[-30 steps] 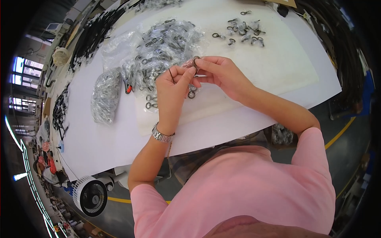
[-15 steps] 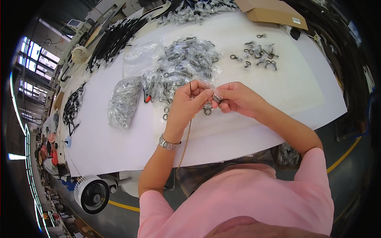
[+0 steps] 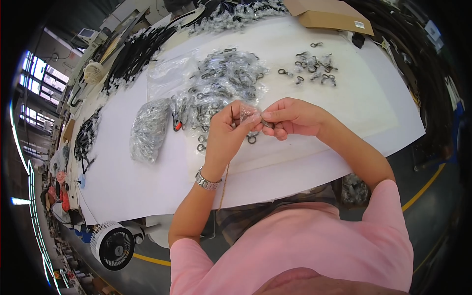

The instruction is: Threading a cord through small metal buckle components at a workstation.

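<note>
"Start at the far left. What's there?"

"A bundle of black straps (image 3: 87, 136) at the tabletop's (image 3: 129, 189) left edge. Below that edge, there's a white fan (image 3: 114, 247) with a dark middle."

"And moving right?"

"A packed clear bag (image 3: 149, 132) of small metal parts, lying on its own. Just beside it is a tool with a red end (image 3: 177, 126). Then comes the big heap (image 3: 227, 73) of metal parts in clear plastic, beyond the hands."

"What's the left hand (image 3: 229, 122) doing?"

"Thumb and fingers are pinching clear film (image 3: 248, 112), above the near side of the heap. A silver watch (image 3: 207, 180) sits on that wrist."

"Where's the piece being handled?"

"The small dark metal piece (image 3: 266, 123) is between the two hands, right at the fingertips. Fingers cover most of it, so I can't tell its full shape."

"And the right hand (image 3: 294, 118)?"

"Pinching that same piece between thumb and fingers, with the other fingers curled beneath."

"Anything further right?"

"A loose cluster of metal hooks (image 3: 314, 65) on the tabletop, well apart from the heap, and a cardboard box (image 3: 334, 18) at the far edge."
</note>
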Available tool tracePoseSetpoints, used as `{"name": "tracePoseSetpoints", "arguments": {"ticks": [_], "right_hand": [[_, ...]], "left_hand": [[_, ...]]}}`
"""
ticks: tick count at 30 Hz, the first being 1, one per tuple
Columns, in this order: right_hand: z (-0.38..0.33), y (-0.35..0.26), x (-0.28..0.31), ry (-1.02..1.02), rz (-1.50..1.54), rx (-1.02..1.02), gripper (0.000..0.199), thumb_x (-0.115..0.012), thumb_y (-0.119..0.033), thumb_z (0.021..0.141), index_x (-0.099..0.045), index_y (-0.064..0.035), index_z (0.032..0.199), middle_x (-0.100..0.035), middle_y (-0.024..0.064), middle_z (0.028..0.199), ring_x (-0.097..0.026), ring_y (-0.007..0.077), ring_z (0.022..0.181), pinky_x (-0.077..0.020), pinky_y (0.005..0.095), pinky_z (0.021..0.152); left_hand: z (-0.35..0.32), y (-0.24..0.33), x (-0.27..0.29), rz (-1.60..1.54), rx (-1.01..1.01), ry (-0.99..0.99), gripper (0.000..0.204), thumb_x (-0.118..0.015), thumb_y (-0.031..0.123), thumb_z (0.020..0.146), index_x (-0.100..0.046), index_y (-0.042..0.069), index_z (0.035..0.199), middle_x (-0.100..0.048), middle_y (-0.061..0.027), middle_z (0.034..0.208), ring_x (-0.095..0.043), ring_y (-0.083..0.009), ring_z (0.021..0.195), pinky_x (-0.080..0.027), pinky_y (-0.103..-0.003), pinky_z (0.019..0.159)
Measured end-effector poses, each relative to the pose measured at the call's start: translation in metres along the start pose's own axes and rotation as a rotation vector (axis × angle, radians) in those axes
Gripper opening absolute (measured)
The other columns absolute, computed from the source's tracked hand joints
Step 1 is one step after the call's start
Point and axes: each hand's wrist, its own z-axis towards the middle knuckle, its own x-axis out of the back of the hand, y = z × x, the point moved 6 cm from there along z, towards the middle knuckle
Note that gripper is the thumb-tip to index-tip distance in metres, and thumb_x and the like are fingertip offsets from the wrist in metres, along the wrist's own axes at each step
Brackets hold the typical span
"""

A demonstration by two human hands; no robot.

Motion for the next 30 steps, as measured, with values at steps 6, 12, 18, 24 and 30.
{"name": "tracePoseSetpoints", "arguments": {"ticks": [6, 12, 18, 24, 30], "right_hand": [[0.003, 0.002, 0.005, 0.105, -0.044, 0.054, 0.021, -0.067, -0.021, 0.100, -0.075, -0.0017, 0.101, -0.068, -0.0008, 0.076, -0.053, 0.0049, 0.060, -0.0459, 0.0211, 0.059], [-0.001, -0.017, 0.002, 0.267, -0.378, 0.316, 0.024, -0.066, -0.019, 0.099, -0.075, 0.0016, 0.093, -0.065, 0.0002, 0.071, -0.050, 0.0056, 0.058, -0.0412, 0.0217, 0.056], [-0.006, -0.018, 0.005, 0.478, -0.633, 0.388, 0.023, -0.064, -0.019, 0.101, -0.075, -0.0018, 0.091, -0.063, -0.0014, 0.071, -0.050, 0.0044, 0.061, -0.0419, 0.0223, 0.057], [-0.007, -0.010, -0.002, 0.523, -0.668, 0.448, 0.019, -0.061, -0.017, 0.103, -0.071, -0.0015, 0.099, -0.064, -0.0017, 0.078, -0.053, 0.0045, 0.066, -0.0441, 0.0221, 0.060], [-0.002, -0.007, -0.009, 0.410, -0.536, 0.450, 0.021, -0.061, -0.016, 0.102, -0.070, 0.0013, 0.096, -0.070, 0.0024, 0.080, -0.058, 0.0073, 0.064, -0.0484, 0.0237, 0.060]], "left_hand": [[0.005, -0.002, 0.010, -0.006, 0.153, -0.052, 0.014, -0.068, 0.008, 0.097, -0.070, 0.000, 0.108, -0.068, -0.0017, 0.087, -0.051, -0.0044, 0.062, -0.039, -0.020, 0.055], [0.013, -0.017, 0.028, 0.224, 0.050, 0.100, 0.035, -0.055, 0.015, 0.104, -0.064, -0.001, 0.134, -0.068, -0.0005, 0.088, -0.048, -0.0055, 0.070, -0.041, -0.021, 0.063], [0.005, -0.009, 0.002, 0.191, 0.027, -0.258, 0.039, -0.049, 0.011, 0.107, -0.058, 0.000, 0.143, -0.072, -0.0039, 0.093, -0.050, -0.0051, 0.073, -0.042, -0.021, 0.066], [0.004, -0.015, -0.012, 0.061, 0.101, -0.189, 0.037, -0.048, 0.009, 0.107, -0.059, -0.001, 0.141, -0.069, -0.0028, 0.083, -0.048, -0.0050, 0.063, -0.040, -0.021, 0.057], [-0.001, -0.012, -0.003, 0.408, -0.141, 0.035, 0.033, -0.053, 0.009, 0.106, -0.063, -0.001, 0.136, -0.063, 0.0006, 0.075, -0.047, -0.0035, 0.060, -0.038, -0.020, 0.054]]}}
